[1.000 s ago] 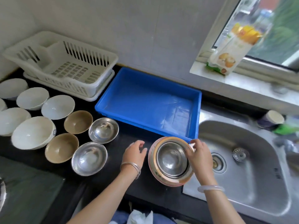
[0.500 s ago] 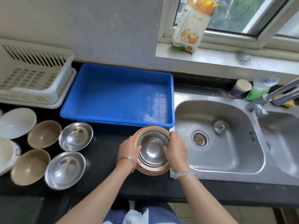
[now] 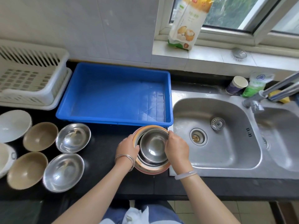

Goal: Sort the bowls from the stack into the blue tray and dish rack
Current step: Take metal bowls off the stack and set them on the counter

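A stack of nested bowls (image 3: 151,169) stands on the black counter in front of the blue tray (image 3: 113,94). Its outer bowl is copper-rimmed, with steel ones inside. My left hand (image 3: 127,147) grips the stack's left rim. My right hand (image 3: 177,147) holds the right edge of the top steel bowl (image 3: 152,145), which sits tilted and slightly raised. The tray holds nothing. The white dish rack (image 3: 30,78) stands to the tray's left, nothing visible in it.
Two steel bowls (image 3: 72,137) (image 3: 63,172), two brown bowls (image 3: 40,136) (image 3: 26,169) and white bowls (image 3: 13,125) lie on the counter at left. A double steel sink (image 3: 215,131) with a tap (image 3: 275,91) lies right. A paper cup (image 3: 237,84) and a bag (image 3: 188,23) stand behind.
My left hand has moved from the counter onto the stack's left rim. My right hand has shifted onto the top steel bowl, which now sits tilted. The view has swung to the right.
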Demonstrator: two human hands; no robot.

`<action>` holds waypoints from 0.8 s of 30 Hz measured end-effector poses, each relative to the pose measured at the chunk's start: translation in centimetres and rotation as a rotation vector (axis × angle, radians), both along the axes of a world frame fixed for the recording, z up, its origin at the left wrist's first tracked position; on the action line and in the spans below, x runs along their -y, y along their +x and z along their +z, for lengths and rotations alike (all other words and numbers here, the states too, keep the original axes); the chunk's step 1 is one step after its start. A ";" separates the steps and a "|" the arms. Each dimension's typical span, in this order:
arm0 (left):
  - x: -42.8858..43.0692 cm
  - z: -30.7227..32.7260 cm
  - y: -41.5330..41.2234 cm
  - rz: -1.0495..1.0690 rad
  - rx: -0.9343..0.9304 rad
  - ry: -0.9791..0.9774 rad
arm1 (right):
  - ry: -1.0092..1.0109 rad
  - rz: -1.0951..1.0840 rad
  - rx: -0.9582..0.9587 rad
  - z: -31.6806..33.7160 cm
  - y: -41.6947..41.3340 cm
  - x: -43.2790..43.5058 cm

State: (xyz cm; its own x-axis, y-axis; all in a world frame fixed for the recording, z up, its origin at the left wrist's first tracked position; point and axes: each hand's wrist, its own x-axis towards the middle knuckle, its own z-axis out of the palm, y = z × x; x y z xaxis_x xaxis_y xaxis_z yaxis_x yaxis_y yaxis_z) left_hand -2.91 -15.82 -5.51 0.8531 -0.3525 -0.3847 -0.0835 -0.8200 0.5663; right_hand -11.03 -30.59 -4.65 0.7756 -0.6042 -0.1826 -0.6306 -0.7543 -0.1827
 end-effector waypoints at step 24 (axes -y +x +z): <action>0.7 -0.1 0.3 -0.039 0.022 0.093 | 0.184 -0.242 0.407 2.6 -0.8 1.8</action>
State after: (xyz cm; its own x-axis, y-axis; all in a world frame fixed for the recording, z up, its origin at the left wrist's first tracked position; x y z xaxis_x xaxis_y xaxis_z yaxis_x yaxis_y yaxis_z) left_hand -2.65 -16.57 -5.58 0.8479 -0.3494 -0.3988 -0.1280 -0.8648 0.4856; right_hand -11.79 -32.36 -2.01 0.6474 -0.7620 -0.0149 -0.6335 -0.5272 -0.5664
